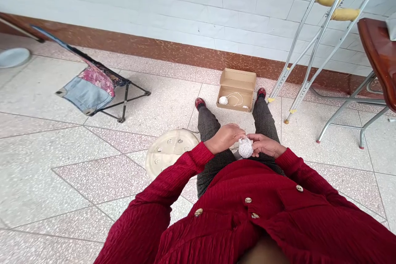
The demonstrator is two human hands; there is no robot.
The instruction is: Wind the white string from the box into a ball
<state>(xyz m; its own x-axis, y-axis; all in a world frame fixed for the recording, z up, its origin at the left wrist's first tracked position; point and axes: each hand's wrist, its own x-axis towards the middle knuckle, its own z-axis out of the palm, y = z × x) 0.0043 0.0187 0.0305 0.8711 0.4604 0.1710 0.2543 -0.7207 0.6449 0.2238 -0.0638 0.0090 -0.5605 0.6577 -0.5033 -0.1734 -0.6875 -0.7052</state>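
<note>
Over the lap: yarn ball (245, 147) held between both hands | left hand (224, 137) fingers curled, pinching at ball's top | right hand (265, 145) cupping ball's side | on floor ahead, between the feet: open box (237, 89) with another ball (223, 100) and loose thread | round tray (171, 151) just left of the knee

Bright, even daylight, soft faint shadows, no glare, sharp focus, wide-angle bending at edges
</note>
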